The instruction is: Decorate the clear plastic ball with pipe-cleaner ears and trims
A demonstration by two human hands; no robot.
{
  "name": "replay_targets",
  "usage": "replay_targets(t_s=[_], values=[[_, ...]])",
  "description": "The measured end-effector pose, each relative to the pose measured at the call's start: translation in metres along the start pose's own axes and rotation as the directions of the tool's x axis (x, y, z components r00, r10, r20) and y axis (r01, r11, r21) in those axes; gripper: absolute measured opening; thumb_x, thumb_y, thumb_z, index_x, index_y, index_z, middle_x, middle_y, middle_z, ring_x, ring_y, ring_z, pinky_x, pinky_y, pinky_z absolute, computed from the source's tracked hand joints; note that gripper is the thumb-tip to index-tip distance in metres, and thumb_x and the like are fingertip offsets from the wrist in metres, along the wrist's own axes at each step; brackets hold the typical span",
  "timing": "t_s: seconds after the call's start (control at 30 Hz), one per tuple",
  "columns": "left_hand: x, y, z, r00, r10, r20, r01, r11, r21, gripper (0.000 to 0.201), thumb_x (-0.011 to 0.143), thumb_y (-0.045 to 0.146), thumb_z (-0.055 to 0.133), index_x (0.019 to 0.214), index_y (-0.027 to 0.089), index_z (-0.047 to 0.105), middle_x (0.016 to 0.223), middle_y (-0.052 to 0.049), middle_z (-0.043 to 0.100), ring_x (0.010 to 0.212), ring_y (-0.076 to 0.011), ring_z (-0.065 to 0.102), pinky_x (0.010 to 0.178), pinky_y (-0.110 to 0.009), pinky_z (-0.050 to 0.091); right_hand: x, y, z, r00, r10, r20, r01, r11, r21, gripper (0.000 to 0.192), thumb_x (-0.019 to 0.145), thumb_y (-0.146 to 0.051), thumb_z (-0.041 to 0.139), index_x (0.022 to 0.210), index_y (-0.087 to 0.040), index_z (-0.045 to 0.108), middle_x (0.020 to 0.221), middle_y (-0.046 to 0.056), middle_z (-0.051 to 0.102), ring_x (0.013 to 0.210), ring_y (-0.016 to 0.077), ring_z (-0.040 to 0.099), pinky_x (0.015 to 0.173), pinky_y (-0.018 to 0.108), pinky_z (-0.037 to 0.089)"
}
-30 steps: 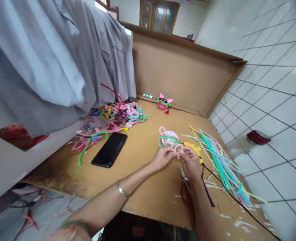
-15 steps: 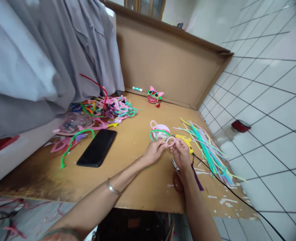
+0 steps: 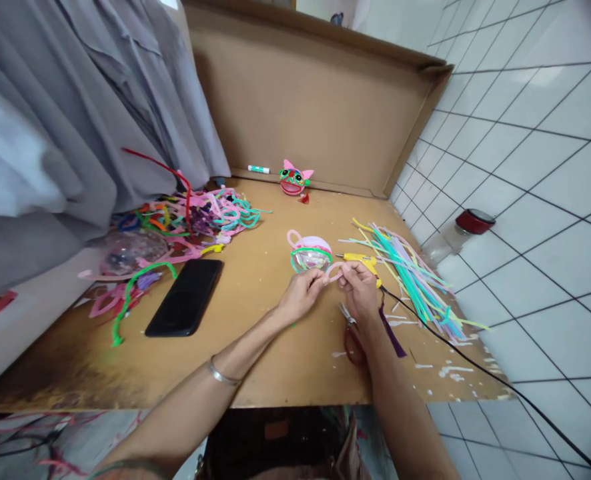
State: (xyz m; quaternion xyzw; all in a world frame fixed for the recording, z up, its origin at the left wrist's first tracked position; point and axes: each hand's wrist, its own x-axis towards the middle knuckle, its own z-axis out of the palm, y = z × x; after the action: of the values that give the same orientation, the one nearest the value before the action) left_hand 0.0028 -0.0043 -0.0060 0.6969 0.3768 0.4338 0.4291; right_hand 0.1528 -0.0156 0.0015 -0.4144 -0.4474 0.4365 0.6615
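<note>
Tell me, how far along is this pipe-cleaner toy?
One finished pink cat face stands by the cardboard wall. The clear ball already has a green rim and one pink ear. The left hand and right hand pinch a pink loop, not yet attached. No eyes or mouth show on it.

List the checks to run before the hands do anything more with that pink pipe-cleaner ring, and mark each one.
1. Both hands on the ring: ok. The left hand and right hand pinch the pink pipe-cleaner ring between them.
2. Ring fully closed: cannot tell, the fingertips cover its ends.
3. Ring clear of the clear ball with pink and green trim: cannot tell, they sit very close.
4. Yellow glue gun within reach: ok, just behind the right hand.
5. Glue gun cord clear of the forearm: ok, it runs off to the right.
6. Scissors out of the way: not ok, they lie under the right wrist.
</note>
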Motion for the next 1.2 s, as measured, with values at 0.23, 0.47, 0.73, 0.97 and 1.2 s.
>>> replay_targets(t_s=[0.23, 0.47, 0.73, 0.97, 1.2], values=[[0.000, -0.008, -0.003, 0.996, 0.009, -0.089, -0.014, 0.998, -0.063, 0.034, 0.086, 0.048, 0.054, 0.071, 0.017, 0.056, 0.060, 0.003, 0.047, 0.059, -0.0109, 0.039, 0.057, -0.022, 0.031, -0.002, 0.002, 0.003, 0.985, 0.091, 0.145, -0.086, 0.995, -0.043, 0.032, 0.069, -0.048, 0.076, 0.088, -0.023, 0.072, 0.071, -0.002, 0.063, 0.058, 0.0102, 0.050, 0.057, 0.025, 0.043], [-0.001, 0.001, -0.004, 0.995, -0.040, -0.092, 0.020, 0.977, -0.212, 0.042, 0.081, 0.059, 0.059, 0.078, 0.016, 0.062, 0.058, 0.004, 0.049, 0.052, -0.0095, 0.038, 0.054, -0.023, 0.033, -0.007, 0.003, 0.012, 0.986, 0.071, 0.154, -0.052, 0.991, -0.124, 0.024, 0.071, -0.043, 0.073, 0.078, -0.021, 0.074, 0.060, -0.004, 0.056, 0.054, 0.0091, 0.048, 0.058, 0.025, 0.043], [0.000, 0.000, 0.001, 0.993, -0.111, -0.036, 0.093, 0.943, -0.319, 0.055, 0.074, 0.071, 0.059, 0.066, 0.018, 0.050, 0.054, 0.005, 0.047, 0.048, -0.0073, 0.038, 0.050, -0.022, 0.030, -0.003, 0.012, 0.005, 0.984, 0.057, 0.166, -0.037, 0.992, -0.117, 0.028, 0.072, -0.048, 0.073, 0.081, -0.021, 0.075, 0.061, -0.002, 0.059, 0.059, 0.0121, 0.050, 0.060, 0.026, 0.043], [0.002, 0.007, -0.003, 0.993, -0.096, -0.064, 0.072, 0.950, -0.302, 0.054, 0.075, 0.071, 0.057, 0.063, 0.019, 0.047, 0.051, 0.006, 0.041, 0.047, -0.0073, 0.034, 0.049, -0.023, 0.027, -0.001, 0.011, 0.000, 0.994, 0.034, 0.108, -0.024, 0.995, -0.094, 0.026, 0.074, -0.047, 0.073, 0.081, -0.022, 0.074, 0.061, -0.002, 0.059, 0.058, 0.0125, 0.050, 0.060, 0.027, 0.042], [-0.002, 0.011, -0.008, 0.981, -0.038, -0.189, -0.001, 0.979, -0.203, 0.039, 0.081, 0.055, 0.059, 0.068, 0.018, 0.053, 0.056, 0.005, 0.039, 0.054, -0.0091, 0.033, 0.054, -0.024, 0.026, 0.006, -0.021, -0.016, 0.985, -0.074, -0.157, 0.063, 0.995, -0.071, 0.030, 0.068, -0.050, 0.075, 0.074, -0.021, 0.070, 0.065, -0.002, 0.060, 0.055, 0.0095, 0.047, 0.053, 0.024, 0.038]])
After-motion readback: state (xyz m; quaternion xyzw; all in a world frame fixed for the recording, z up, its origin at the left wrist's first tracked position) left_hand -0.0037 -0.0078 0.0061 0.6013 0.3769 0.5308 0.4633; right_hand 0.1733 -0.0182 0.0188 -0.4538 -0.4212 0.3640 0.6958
